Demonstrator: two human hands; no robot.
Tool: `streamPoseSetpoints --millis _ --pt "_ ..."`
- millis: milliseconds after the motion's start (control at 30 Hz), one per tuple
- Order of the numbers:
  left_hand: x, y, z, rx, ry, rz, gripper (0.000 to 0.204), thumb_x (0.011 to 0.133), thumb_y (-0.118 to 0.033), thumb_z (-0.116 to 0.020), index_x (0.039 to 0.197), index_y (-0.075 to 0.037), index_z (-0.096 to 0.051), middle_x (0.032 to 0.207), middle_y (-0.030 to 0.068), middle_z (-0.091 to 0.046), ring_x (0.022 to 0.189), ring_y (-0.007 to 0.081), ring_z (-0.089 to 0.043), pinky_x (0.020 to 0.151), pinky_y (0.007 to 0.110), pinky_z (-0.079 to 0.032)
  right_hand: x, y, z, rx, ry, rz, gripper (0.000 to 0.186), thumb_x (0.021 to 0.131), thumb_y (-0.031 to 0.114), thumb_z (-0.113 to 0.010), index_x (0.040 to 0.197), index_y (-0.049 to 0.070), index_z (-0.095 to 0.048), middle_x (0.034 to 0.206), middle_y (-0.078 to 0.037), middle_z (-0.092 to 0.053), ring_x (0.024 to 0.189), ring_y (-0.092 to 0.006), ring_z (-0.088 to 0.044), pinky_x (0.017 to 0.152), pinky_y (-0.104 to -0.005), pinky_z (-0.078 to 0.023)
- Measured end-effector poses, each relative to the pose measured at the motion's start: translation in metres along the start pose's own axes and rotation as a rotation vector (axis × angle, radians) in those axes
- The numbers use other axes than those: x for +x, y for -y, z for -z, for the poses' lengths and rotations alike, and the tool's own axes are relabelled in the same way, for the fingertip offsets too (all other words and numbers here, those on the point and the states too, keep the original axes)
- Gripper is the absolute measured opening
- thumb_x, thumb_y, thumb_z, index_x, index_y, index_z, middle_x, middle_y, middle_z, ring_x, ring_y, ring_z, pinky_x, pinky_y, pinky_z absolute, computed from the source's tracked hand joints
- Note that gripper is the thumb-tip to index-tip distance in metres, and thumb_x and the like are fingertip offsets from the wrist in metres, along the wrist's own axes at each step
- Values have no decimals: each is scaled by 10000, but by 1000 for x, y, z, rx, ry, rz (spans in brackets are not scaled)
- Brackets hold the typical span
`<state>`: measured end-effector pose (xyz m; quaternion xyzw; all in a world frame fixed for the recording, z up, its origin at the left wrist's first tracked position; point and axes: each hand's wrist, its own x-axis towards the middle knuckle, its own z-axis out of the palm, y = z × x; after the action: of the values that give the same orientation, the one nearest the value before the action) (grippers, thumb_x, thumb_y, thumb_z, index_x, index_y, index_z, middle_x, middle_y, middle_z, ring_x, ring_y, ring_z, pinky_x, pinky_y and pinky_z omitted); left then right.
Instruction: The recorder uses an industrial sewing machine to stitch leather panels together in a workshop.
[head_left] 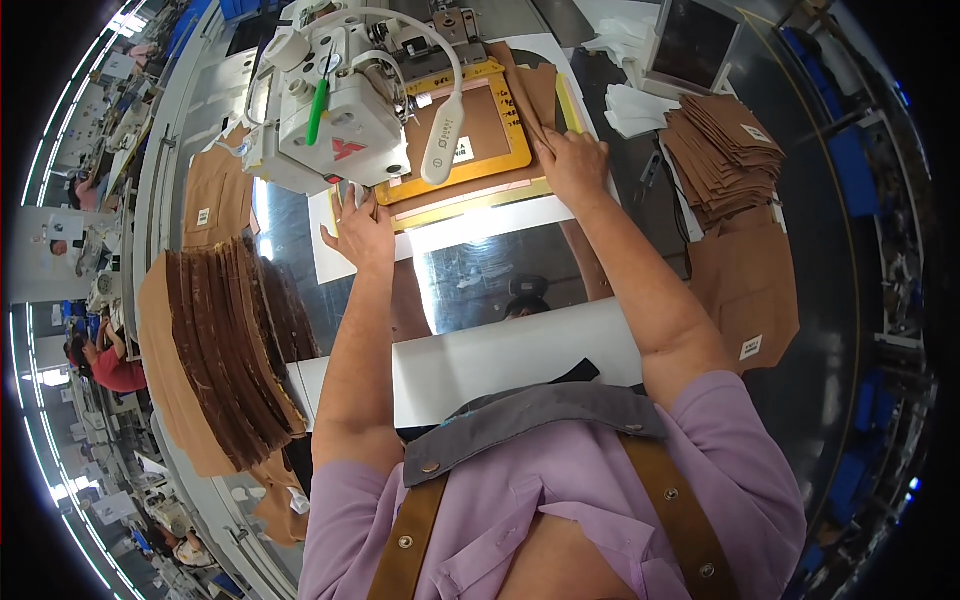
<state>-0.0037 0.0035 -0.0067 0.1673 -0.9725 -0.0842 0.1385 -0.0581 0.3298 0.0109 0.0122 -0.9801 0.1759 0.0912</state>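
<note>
Right hand (pixel 572 160), seemingly flat and unclenched, presses a yellow-rimmed frame (pixel 470 178) holding brown fabric (pixel 478 120).

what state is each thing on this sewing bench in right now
left hand: open, flat on the table by the yellow frame's left corner
right hand: pressing flat on the frame's right edge
yellow frame: lying flat under the machine head, brown fabric piece inside it
sewing machine: over the frame; running or not, cannot tell
left stack of brown pieces: fanned, leaning
right stack of brown pieces: piled, fanned
</note>
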Motion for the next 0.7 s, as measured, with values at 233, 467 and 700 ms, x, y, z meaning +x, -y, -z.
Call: streamPoseSetpoints --millis 233,467,700 --pt "5 2 27 -112 71 93 177 788 -311 -830 798 -149 -757 1051 -38 -691 1123 210 -586 978 489 -352 -4 -9 -12 191 -131 -74 259 960 258 -608 1101 108 -765 873 -155 -753 839 -347 -733 855 -457 -548" --pt "-57 49 52 -371 187 28 271 770 -346 -846 780 -115 -706 981 3 -701 1034 260 -635 941 480 -402 -77 -18 27 174 -15 -34 284 978 254 -615 1158 81 -750 964 -189 -747 887 -349 -731 801 -422 -573" --pt "-170 69 68 -880 388 -68 152 859 -102 -794 862 -31 -659 977 43 -698 756 100 -627 717 246 -511 -158 -27 67 947 187 -596 297 998 237 -666 1230 67 -741 869 -97 -757 706 -194 -713 695 -353 -571"
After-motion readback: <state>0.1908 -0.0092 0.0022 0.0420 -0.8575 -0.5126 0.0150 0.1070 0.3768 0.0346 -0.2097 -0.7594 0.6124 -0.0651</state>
